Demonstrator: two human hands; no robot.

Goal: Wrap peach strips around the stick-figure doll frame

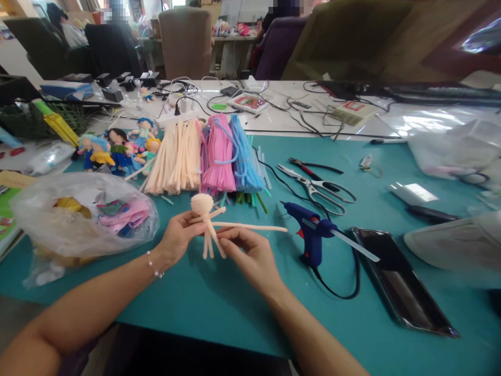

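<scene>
A small cream doll figure (202, 206) is held upright above the green mat, with a round wound head, thin arms and several dangling leg strands. It looks shaped from fuzzy pipe cleaners. My left hand (178, 235) pinches it at the neck and shoulder. With thumb and fingers closed, my right hand (248, 253) grips a lower strand of the figure. One long loose pipe cleaner end (254, 226) sticks out to the right over my right fingers. A blue glue gun (311, 230) with a clear glue stick stands to the right of my right hand.
Behind my hands lie cream (176, 156), pink (221, 156) and blue pipe cleaner bundles (246, 156). Scissors (319, 188) and pliers (313, 169) sit right of them. Finished small dolls (119, 149) and a plastic bag (86, 214) are at left; a black tray (403, 282) is at right.
</scene>
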